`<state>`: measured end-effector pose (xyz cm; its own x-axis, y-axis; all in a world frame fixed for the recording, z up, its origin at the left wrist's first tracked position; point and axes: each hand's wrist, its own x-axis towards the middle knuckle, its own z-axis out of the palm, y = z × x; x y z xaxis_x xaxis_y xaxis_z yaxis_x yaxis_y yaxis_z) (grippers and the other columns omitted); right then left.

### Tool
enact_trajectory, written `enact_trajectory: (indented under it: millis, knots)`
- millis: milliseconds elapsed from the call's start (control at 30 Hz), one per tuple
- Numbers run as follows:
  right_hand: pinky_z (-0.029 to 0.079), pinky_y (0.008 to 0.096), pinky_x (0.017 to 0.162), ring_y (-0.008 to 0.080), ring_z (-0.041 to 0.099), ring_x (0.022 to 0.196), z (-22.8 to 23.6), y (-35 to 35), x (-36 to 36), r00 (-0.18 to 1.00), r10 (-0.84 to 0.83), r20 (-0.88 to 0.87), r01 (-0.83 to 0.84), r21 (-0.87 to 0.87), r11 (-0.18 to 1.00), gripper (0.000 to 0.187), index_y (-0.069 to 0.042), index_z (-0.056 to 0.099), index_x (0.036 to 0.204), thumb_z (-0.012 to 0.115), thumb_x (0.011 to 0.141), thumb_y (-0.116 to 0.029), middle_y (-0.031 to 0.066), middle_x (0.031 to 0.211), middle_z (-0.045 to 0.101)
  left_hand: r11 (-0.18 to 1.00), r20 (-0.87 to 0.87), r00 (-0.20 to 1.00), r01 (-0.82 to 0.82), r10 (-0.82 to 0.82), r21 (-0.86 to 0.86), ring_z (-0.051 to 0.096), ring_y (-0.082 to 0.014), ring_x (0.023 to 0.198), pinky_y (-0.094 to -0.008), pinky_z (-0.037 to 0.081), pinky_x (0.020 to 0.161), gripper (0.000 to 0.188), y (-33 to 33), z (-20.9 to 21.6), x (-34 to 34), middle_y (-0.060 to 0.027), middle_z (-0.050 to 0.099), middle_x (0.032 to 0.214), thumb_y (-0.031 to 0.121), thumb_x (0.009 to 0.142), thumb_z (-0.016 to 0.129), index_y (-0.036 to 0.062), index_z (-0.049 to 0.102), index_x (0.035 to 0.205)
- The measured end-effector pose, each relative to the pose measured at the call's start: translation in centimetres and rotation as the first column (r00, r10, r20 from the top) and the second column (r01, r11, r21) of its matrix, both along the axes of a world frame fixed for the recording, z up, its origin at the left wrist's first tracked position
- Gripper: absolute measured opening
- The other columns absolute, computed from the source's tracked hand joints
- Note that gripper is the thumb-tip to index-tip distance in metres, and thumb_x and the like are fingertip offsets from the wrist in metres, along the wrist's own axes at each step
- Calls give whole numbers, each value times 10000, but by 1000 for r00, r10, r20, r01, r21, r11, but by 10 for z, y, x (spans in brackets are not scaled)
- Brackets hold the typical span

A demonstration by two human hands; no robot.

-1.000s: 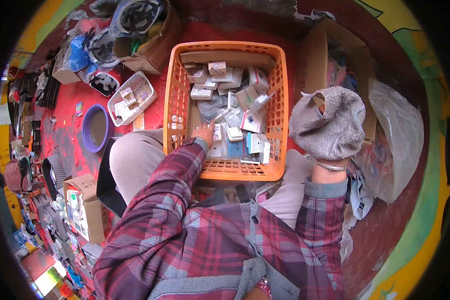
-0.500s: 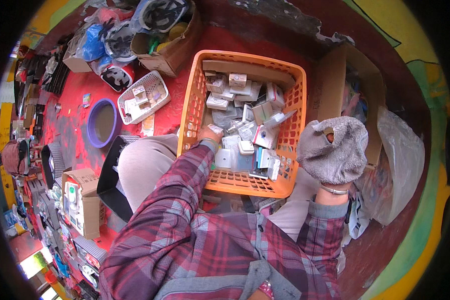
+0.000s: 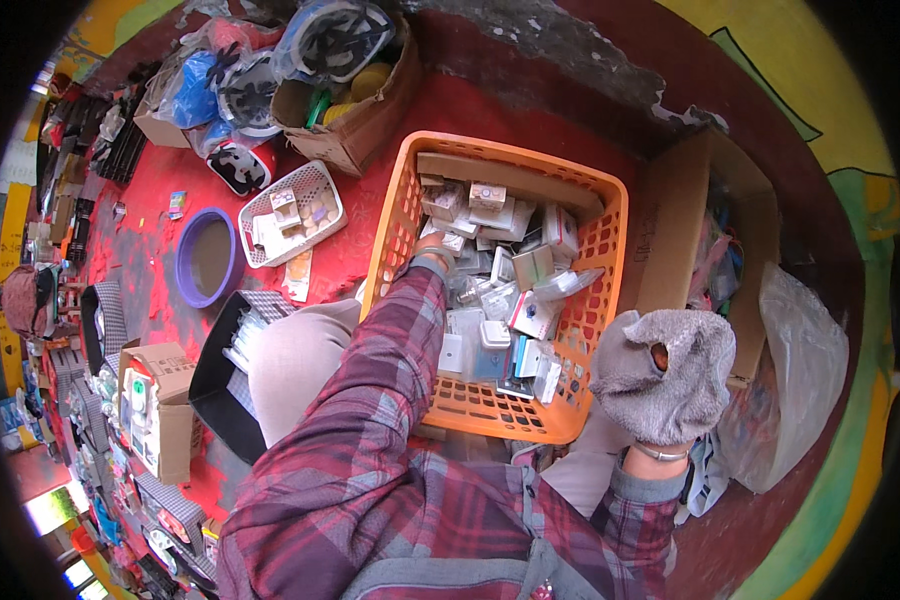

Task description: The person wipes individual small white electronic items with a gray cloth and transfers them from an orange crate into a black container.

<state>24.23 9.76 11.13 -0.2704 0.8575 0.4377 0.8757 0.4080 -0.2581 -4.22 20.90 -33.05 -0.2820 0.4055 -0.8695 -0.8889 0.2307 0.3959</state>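
An orange plastic basket (image 3: 530, 425) sits tilted in front of me, filled with small white boxes (image 3: 560, 232) and clear plastic packets (image 3: 498, 298). My left hand (image 3: 434, 246) reaches over its left side, down among the boxes. A white box (image 3: 454, 243) is right at its fingers, but whether they grip it is too small to tell. To the right of the basket, a grey cloth (image 3: 685, 385) is bunched over my right hand (image 3: 660, 355). Only a bit of a finger shows through a gap in the cloth; the other fingers are hidden.
A white basket (image 3: 260, 252) and a purple basin (image 3: 185, 275) are on the red floor to the left. Behind them stands a cardboard box with helmets (image 3: 355, 135). An open carton (image 3: 670, 230) and a clear plastic bag (image 3: 800, 370) lie right. A black tray (image 3: 215, 385) is beside my left knee.
My left hand has moved farther into the basket, toward the boxes at its upper left. My view has shifted, so the basket and cloth appear lower. The cloth stays over my right hand.
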Motion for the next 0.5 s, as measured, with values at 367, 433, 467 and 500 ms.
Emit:
enact_trajectory:
  millis: [367, 433, 467, 500]
  knots:
    - [434, 365, 778, 270, 553, 815, -5, -1, -7, 1000, 26, -10, -26, 2, 1000, 305, -146, 584, 826, 694, 542, -137, 42, 834, 581, 996, -27, 996, 84, -85, -43, 624, -265, 829, -418, 471, 596, 262, -7, 23, -1, -96, 633, 1004, 200, 882, 514, 67, 541, 1107]
    - [435, 354, 790, 260, 555, 831, -7, -2, -6, 999, 32, -14, -32, -1, 999, 307, -135, 573, 865, 678, 579, -168, 43, 853, 585, 990, -41, 995, 84, -89, -116, 622, -265, 823, -419, 470, 594, 260, -15, 25, 8, -97, 632, 1002, 194, 878, 523, 73, 542, 1107]
    - [435, 348, 796, 255, 557, 839, -8, -2, -5, 999, 28, -24, -28, -2, 1000, 310, -130, 568, 885, 671, 597, -183, 43, 863, 587, 993, -19, 997, 77, -79, -88, 595, -268, 899, -418, 474, 675, 272, -25, 30, 10, -109, 608, 1046, 175, 870, 533, 73, 530, 1121]
    - [435, 343, 803, 250, 558, 846, -9, -3, -3, 999, 25, -37, -25, -2, 1000, 314, -124, 563, 904, 663, 616, -199, 43, 873, 589, 996, 4, 998, 69, -69, -59, 568, -271, 975, -416, 478, 756, 287, -38, 34, 14, -121, 584, 1090, 156, 862, 543, 73, 518, 1136]
